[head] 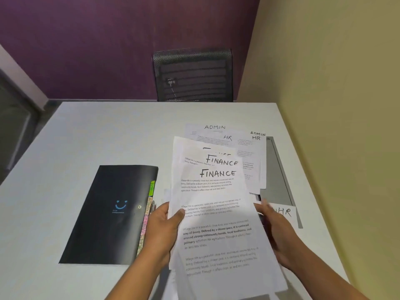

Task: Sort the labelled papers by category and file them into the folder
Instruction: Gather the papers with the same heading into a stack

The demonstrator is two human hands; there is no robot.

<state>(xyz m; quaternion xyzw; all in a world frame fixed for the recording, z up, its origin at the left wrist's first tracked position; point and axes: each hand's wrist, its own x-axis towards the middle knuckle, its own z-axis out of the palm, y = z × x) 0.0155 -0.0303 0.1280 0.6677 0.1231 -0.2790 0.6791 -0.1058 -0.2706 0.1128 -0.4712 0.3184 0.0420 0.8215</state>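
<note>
On the left of the white surface point(65, 137) lay the black folder point(108, 215), closed and flat, matte cover with a small blue smile logo, long axis running away from the person. Coloured index tabs point(149, 204) stuck out along its right edge, green one marked HR, others ADMIN and more, partly blurred.

Just right of the tabs, left hand point(161, 230) clenched on the left edge of the FINANCE papers point(216, 213), thumb on top, fingers under. Thin white printed sheets, at least three fanned, handwritten FINANCE headings, long axis pointing away, slightly limp.

Right hand point(279, 234) held the stack's right edge, fingers mostly hidden behind the paper; grip looked closed on it, but exact contact was hard to tell.

Key relation: folder sat directly left of the held stack, tab edge facing it, left hand nearer, nearly touching the tabs. Judged next step: open folder at the matching tab, slide stack in leftward.

Beyond and right, loose sheets marked ADMIN and HR point(227, 135) overlapped on the surface, unsorted. One HR sheet point(284, 213) lay just beyond the right hand, on a grey panel point(277, 169). Mesh chair point(192, 74) stood behind.
</note>
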